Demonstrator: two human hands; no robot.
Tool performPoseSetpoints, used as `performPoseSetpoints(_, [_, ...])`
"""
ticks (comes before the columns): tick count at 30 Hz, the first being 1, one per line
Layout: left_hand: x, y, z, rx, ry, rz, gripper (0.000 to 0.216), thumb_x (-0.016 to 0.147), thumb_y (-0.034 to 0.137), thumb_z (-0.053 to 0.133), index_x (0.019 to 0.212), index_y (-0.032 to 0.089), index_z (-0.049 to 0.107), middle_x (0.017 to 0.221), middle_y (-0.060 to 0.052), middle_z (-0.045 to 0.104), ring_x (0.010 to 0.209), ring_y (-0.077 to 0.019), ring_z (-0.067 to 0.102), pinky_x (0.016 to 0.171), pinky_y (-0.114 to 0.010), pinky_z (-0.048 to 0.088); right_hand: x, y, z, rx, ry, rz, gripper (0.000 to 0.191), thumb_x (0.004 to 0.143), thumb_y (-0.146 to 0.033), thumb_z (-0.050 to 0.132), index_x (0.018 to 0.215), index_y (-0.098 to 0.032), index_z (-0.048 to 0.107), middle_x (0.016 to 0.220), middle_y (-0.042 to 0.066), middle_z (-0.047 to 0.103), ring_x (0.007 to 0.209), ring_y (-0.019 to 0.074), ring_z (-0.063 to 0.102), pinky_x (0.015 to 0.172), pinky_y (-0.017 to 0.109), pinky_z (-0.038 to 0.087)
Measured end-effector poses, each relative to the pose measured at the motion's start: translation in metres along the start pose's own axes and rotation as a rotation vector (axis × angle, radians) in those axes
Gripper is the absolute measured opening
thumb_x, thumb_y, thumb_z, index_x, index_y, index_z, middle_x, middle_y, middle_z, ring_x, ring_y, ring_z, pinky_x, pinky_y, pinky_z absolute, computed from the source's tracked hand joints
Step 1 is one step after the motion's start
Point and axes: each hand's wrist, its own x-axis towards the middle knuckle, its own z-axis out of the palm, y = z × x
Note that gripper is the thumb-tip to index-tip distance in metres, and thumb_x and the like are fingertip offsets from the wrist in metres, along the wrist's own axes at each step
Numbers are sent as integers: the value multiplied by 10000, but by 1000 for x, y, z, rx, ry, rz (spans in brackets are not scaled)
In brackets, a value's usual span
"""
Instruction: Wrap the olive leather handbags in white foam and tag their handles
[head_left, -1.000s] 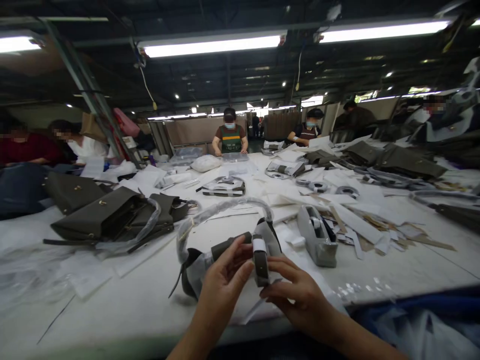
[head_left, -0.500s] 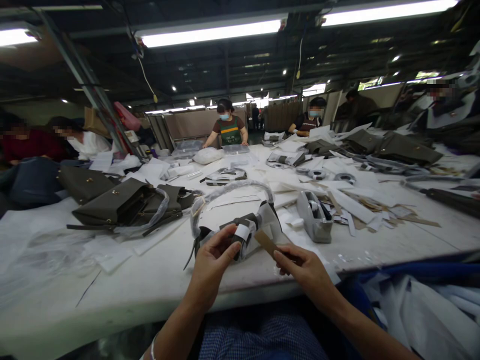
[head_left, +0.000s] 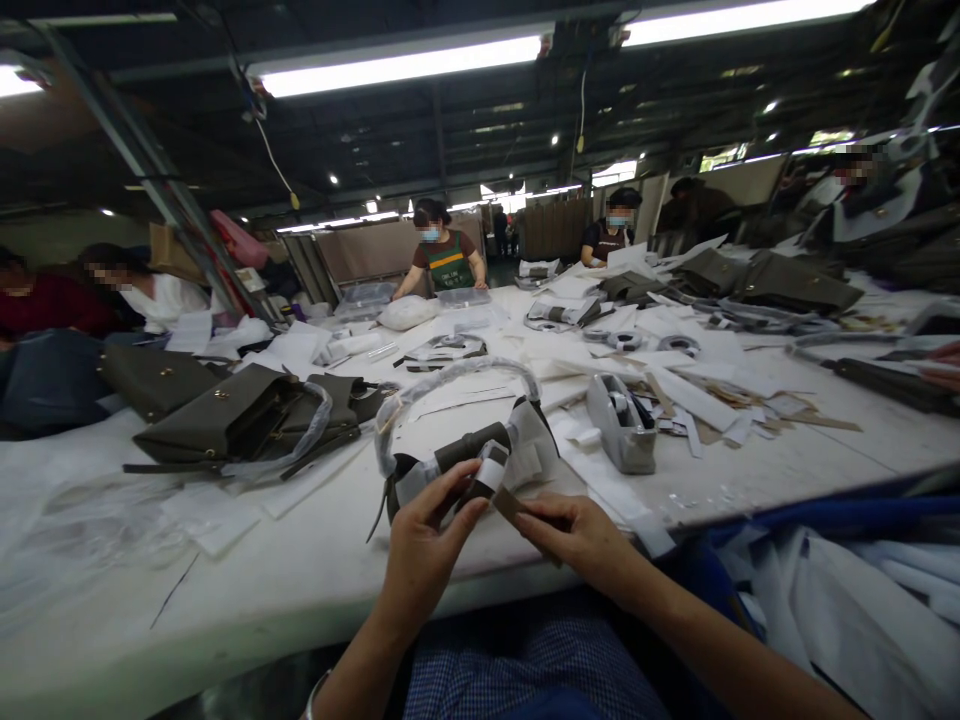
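Note:
My left hand (head_left: 429,530) pinches a dark strap end (head_left: 491,470) with a white band around it, between thumb and fingers. Between the thumb and fingers of my right hand (head_left: 581,540) is a brown card strip (head_left: 511,506), its far end meeting or overlapping the strap end; which one I cannot tell. Just behind both hands lies a dark handbag (head_left: 469,447), partly hidden by my left hand. Its arched handle (head_left: 459,372) is wrapped in clear plastic and stands up over it. Right of the bag stands a grey tape dispenser (head_left: 634,450).
Dark handbags (head_left: 217,415) lie at left beside crumpled plastic sheeting (head_left: 105,520). Brown and white paper scraps (head_left: 780,410) cover the right side. Across the table (head_left: 300,560) stands a co-worker (head_left: 448,260) in an apron. A blue-edged bin (head_left: 847,600) with white material sits at lower right.
My right hand has brought the brown strip left and down against the strap end. The strap end in my left hand has shifted slightly right. The view has turned a little.

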Motion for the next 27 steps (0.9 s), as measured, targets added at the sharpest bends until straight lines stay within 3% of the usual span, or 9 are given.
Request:
performPoseSetpoints(5, [-2,-3,3,27,-36,67,344,837,340,716,1175,278,702,1204,-26,707,1134,-228,650,1018,-323,506,8,7,3,79,-16,-19,355,913,-499,583,875,-175,723,730,-4,538,644,120,503,581,252,381])
performPoseSetpoints(11, [3,-14,-2,-251,28,-125,428,798,350,760,1206,250,679,1196,-48,713,1168,-244,636,1005,-341,527,7,10,5,125,-80,-21,330,918,-474,589,886,-176,726,722,-13,497,659,115,471,591,258,351])
performPoseSetpoints(15, [4,-18,-5,-326,77,-170,440,796,354,765,1213,251,674,1211,-51,706,1193,-244,620,1008,-336,523,5,13,7,134,-37,25,345,919,-488,582,888,-177,730,701,-18,480,644,112,443,572,260,321])
performPoseSetpoints(22, [2,-6,3,-122,-45,-51,314,820,341,737,1123,259,725,1172,-39,723,1098,-249,673,941,-323,559,18,6,11,339,-54,15,387,881,-548,609,901,-170,690,653,-21,499,600,113,430,562,264,320])
performPoseSetpoints(27, [8,-1,-5,68,-111,202,252,874,282,686,1125,269,712,1166,-28,722,1091,-206,668,977,-299,518,30,2,20,469,49,108,438,861,-589,622,812,-156,665,625,-28,439,607,110,361,582,276,297])
